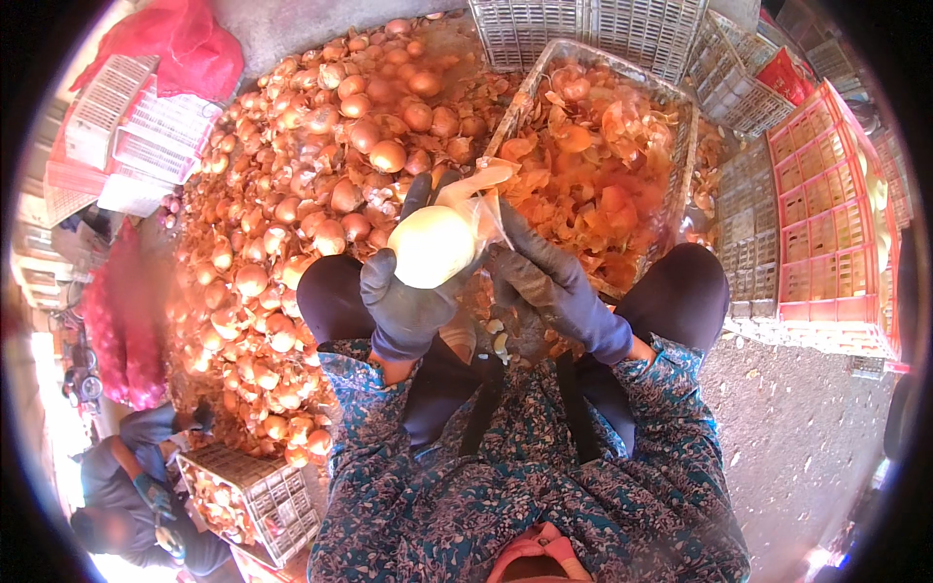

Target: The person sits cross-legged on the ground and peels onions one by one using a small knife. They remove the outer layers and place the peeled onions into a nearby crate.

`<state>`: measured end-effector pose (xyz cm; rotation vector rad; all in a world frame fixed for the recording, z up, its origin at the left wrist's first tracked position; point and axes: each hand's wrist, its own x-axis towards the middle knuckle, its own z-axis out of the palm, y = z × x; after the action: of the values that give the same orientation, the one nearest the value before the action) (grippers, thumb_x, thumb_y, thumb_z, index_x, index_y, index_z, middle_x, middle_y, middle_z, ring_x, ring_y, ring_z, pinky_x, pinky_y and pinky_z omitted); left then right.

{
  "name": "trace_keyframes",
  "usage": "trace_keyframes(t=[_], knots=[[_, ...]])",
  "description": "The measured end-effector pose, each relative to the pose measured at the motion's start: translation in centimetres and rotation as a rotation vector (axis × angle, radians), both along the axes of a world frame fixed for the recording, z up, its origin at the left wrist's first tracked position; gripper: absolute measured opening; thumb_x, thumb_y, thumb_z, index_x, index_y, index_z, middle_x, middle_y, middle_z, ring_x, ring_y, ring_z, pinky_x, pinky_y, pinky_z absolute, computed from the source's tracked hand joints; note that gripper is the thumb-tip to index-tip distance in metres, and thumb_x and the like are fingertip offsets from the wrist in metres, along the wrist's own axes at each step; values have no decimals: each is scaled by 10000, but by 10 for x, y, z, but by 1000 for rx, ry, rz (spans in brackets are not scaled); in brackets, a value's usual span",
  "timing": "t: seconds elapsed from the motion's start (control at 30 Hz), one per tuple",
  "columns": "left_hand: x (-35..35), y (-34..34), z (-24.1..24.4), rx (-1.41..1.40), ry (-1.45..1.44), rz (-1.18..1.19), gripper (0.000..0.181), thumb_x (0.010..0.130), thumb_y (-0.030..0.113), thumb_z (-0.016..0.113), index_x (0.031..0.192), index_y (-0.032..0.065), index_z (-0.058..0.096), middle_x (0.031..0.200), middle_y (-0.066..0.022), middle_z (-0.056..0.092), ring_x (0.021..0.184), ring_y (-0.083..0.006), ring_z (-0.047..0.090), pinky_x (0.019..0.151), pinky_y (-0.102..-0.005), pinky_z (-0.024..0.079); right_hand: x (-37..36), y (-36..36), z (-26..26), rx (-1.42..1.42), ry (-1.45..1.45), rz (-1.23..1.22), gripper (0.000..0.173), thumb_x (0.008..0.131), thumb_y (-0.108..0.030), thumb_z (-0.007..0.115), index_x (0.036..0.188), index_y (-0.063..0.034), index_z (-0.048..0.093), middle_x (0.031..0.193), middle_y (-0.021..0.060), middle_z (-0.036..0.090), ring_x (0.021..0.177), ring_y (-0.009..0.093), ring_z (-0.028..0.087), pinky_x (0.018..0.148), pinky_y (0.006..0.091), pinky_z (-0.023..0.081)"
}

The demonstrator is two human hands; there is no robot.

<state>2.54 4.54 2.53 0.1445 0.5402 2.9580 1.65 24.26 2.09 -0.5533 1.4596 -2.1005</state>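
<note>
Both of my hands wear dark work gloves. My left hand (415,302) is closed around a peeled, pale onion (431,246), its fingers beneath and behind it. Pinched in the fingers of my right hand (547,280), at the onion's right side, is a strip of onion skin (485,191), thin and partly see-through. Whether my right hand also holds a tool cannot be made out. Just beyond my hands, a crate (689,175) holds a heap of loose orange-brown skins. A large pile of unpeeled onions (280,211) lies ahead and to the left.
Plastic crates (834,218) stand on the right, with more crates (590,33) behind the skins. At lower left a co-worker (135,495) sits by a crate of skins (259,503). Red mesh sacks (127,328) and white crates (157,131) are at the left.
</note>
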Motion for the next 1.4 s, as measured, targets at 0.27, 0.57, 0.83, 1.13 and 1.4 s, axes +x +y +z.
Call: trace_keyframes(t=[0.27,0.57,0.83,1.13,1.4], knots=[[-8,-9,-40,194,-130,-255,880,866,548,645,1518,76,290,1454,-163,465,1333,-362,466,1078,-544,421,-6,14,-18,63,516,-178,619,1010,-115,498,1563,-101,221,995,-1,593,765,72,515,671,225,455],[-7,18,-18,-621,351,291,914,823,181,720,1547,55,176,1538,-185,323,1393,-398,373,1106,-511,386,-29,39,-18,229,73,-345,765,1004,-474,499,1567,-98,143,907,121,679,540,97,556,460,241,467],[0,18,-24,-1265,662,465,998,752,402,778,1482,-59,276,1505,-203,333,1412,-315,317,1164,-440,248,10,-3,-31,-229,-24,-136,557,1034,-392,475,1486,-84,373,1225,60,628,1081,155,618,966,342,504],[6,18,-25,-1202,531,439,773,895,183,599,1536,-3,209,1550,-187,322,1442,-322,309,1186,-456,236,-3,40,-22,-572,-51,-281,795,975,-542,508,1556,-109,181,1374,100,503,1197,214,563,973,355,511],[-7,8,-74,-1144,401,51,743,850,-60,572,1527,39,282,1539,-121,371,1402,-247,384,1150,-385,305,-73,277,155,-1168,596,-456,452,980,-456,472,1169,-56,566,638,-42,514,554,63,498,567,196,435]])
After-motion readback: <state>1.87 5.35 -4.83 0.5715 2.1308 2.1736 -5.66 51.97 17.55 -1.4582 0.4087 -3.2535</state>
